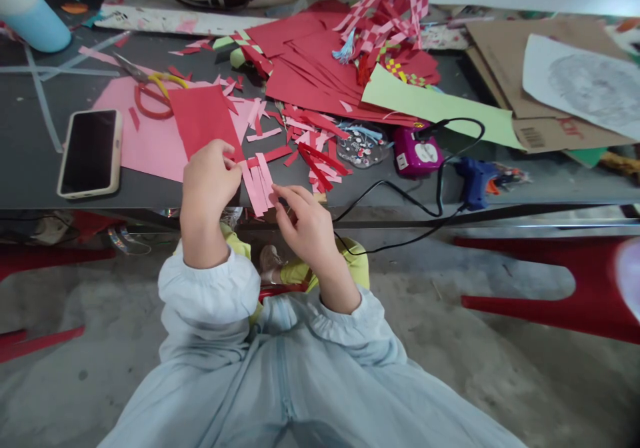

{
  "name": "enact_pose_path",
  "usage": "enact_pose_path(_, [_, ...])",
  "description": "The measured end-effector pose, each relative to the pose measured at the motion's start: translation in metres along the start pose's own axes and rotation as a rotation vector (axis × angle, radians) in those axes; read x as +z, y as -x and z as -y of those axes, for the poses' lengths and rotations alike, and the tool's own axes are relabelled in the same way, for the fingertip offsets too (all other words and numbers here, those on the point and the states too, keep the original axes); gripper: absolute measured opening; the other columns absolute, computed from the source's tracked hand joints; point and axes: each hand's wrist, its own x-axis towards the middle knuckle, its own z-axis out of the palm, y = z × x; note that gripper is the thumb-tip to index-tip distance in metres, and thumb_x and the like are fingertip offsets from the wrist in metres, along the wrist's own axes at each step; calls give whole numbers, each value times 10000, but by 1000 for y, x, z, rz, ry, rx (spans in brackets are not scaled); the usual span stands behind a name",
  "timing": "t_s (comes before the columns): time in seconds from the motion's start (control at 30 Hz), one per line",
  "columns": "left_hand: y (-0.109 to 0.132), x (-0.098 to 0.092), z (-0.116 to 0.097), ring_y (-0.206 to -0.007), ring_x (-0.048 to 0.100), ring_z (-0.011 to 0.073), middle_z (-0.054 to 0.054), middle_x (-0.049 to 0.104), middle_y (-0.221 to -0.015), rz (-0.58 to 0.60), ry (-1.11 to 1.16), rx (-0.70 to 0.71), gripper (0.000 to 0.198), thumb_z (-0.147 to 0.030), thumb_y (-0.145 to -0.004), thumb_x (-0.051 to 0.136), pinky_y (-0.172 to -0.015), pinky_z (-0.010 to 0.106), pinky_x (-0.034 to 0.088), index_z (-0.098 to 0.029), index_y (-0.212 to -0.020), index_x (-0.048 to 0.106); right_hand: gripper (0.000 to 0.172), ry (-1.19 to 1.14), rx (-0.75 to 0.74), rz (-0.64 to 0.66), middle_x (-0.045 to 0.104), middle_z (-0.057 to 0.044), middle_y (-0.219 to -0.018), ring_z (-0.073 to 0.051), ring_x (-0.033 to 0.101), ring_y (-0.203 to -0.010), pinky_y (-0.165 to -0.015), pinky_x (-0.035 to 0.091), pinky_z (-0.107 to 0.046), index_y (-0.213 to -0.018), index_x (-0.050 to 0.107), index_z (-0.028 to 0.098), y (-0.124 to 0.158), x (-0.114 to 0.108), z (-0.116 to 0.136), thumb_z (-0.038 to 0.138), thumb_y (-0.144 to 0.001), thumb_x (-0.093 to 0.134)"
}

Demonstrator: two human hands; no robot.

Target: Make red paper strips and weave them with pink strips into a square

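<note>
At the table's front edge, several pink paper strips (pixel 257 188) lie side by side, with a red paper strip (pixel 255 161) crossing their upper ends. Curled at their left side is my left hand (pixel 213 175), its fingers closed at the left edge of the strips; the fingertips are partly hidden. My right hand (pixel 307 225) pinches the right edge of the same pink strips between thumb and finger. A red paper sheet (pixel 205 115) lies just beyond my left hand, over a larger pink sheet (pixel 145 148). Yellow-and-red-handled scissors (pixel 155 95) rest on the pink sheet.
A phone (pixel 93 151) lies left. Loose cut strips (pixel 310 128), red sheets (pixel 320 68) and a green sheet (pixel 440 108) spread beyond my hands. To the right are a purple power block (pixel 417 155), a blue glue gun (pixel 475 181), a black cable (pixel 390 185) and cardboard (pixel 535 128).
</note>
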Motion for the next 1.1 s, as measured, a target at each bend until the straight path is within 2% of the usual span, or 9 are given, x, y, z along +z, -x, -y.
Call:
enact_pose_path(0.13, [-3, 5, 0, -810, 654, 235, 44, 731, -883, -33, 17, 32, 205, -135, -733, 596, -854, 409, 493, -247, -895, 655, 343, -16, -2, -3, 717, -98, -1160, -181, 699, -911, -715, 547, -287, -1228, 654, 177, 2, -1, 0, 216, -952, 453])
enact_pose_path(0.33, [-7, 10, 1, -777, 644, 235, 22, 706, -786, -47, 81, 71, 192, -118, -702, 633, -831, 402, 495, -250, -841, 645, 334, -44, -47, -36, 730, -83, -1160, -190, 694, -1019, -796, 561, -294, -1198, 669, 195, 6, -2, -3, 191, -940, 457])
enact_pose_path(0.47, [-9, 11, 3, -783, 650, 231, 24, 715, -804, -61, 81, 87, 212, -107, -712, 619, -834, 398, 498, -244, -870, 658, 317, -45, -37, -99, 732, -86, -1120, -186, 694, -967, -733, 552, -290, -1165, 686, 185, 6, -10, -9, 187, -932, 471])
enact_pose_path(0.57, [-9, 11, 4, -815, 663, 231, 26, 731, -834, -68, 76, 92, 208, -119, -736, 620, -846, 397, 503, -242, -895, 670, 292, -22, 2, -156, 728, -80, -1062, -176, 683, -913, -695, 533, -281, -1122, 694, 195, 3, -20, -17, 194, -921, 483])
enact_pose_path(0.67, [-9, 9, 2, -840, 670, 203, 7, 748, -877, -96, 121, 144, 171, -143, -777, 618, -867, 375, 508, -249, -897, 678, 228, 99, 90, -208, 714, -69, -968, -171, 654, -812, -703, 505, -297, -1020, 709, 191, -4, -30, -25, 224, -914, 510])
enact_pose_path(0.73, [-8, 8, -1, -860, 673, 175, -8, 753, -901, -118, 172, 195, 158, -151, -803, 610, -882, 348, 510, -244, -911, 680, 203, 236, 172, -195, 697, -71, -950, -184, 632, -783, -689, 477, -316, -999, 705, 186, -12, -35, -29, 261, -908, 540])
enact_pose_path(0.83, [-6, 5, -7, -914, 687, 166, -2, 758, -958, -150, 188, 212, 163, -147, -830, 583, -910, 323, 513, -233, -929, 681, 225, 369, 262, -161, 671, -102, -1030, -215, 624, -830, -673, 451, -326, -1016, 693, 183, -24, -37, -34, 326, -909, 558])
enact_pose_path(0.97, [-5, 4, -10, -941, 700, 179, 13, 763, -987, -151, 141, 205, 177, -148, -835, 571, -925, 317, 522, -235, -935, 688, 221, 393, 294, -140, 651, -117, -1046, -220, 612, -822, -681, 448, -331, -989, 696, 183, -36, -33, -40, 342, -893, 576])
enact_pose_path(1.1, [-6, 7, -7, -909, 699, 163, 13, 766, -978, -127, 152, 244, 186, -150, -830, 576, -922, 302, 530, -228, -944, 700, 154, 308, 293, -173, 658, -102, -966, -213, 600, -826, -745, 460, -347, -848, 693, 182, -41, -31, -48, 274, -868, 570])
